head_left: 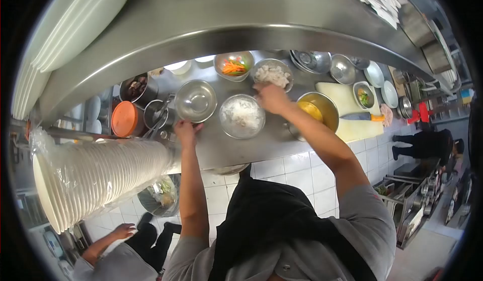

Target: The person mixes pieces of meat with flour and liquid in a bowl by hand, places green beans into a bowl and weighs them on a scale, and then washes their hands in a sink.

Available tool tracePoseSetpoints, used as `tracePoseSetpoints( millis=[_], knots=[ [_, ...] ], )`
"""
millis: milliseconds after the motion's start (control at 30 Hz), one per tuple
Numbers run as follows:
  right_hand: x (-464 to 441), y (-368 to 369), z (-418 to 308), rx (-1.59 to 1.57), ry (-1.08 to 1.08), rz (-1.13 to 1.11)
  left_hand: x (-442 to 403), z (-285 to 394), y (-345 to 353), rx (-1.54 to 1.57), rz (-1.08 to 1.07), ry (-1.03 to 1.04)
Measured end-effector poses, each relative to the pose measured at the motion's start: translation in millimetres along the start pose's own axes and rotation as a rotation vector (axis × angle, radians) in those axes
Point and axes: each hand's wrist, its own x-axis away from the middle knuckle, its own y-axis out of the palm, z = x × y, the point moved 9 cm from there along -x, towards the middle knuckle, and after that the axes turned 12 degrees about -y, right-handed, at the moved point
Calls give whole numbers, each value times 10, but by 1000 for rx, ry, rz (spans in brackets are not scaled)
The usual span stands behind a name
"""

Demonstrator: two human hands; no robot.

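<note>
My left hand (187, 131) is at the near rim of a metal bowl (196, 101) with nothing in it, fingers curled against the rim. My right hand (273, 98) reaches to the near left edge of a metal bowl (287, 85) of pale, whitish pieces (272, 74). Its fingers are bunched, and whatever they hold is hidden. Between my hands stands a metal bowl (222, 125) holding white powder (242, 116) with a pale lump in it. Behind these, another bowl (219, 61) contains orange and green vegetable strips (235, 67).
On the right, a knife (356, 116) lies on a cutting board (347, 130), beside a pot (328, 111) with yellow contents. Stacked plates (100, 175) stand at the left. A steel shelf (241, 14) overhangs the counter. A person (118, 258) is at lower left, another (435, 145) at far right.
</note>
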Motion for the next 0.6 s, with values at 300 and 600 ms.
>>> tracePoseSetpoints(
  millis=[300, 600],
  knots=[
    [304, 185, -303, -155, 258, -298, 731, -104, -403, 50, -11, -45],
    [2235, -2061, 762, -656, 224, 373, 1721, 765, 430, -274, -140, 203]
  ],
)
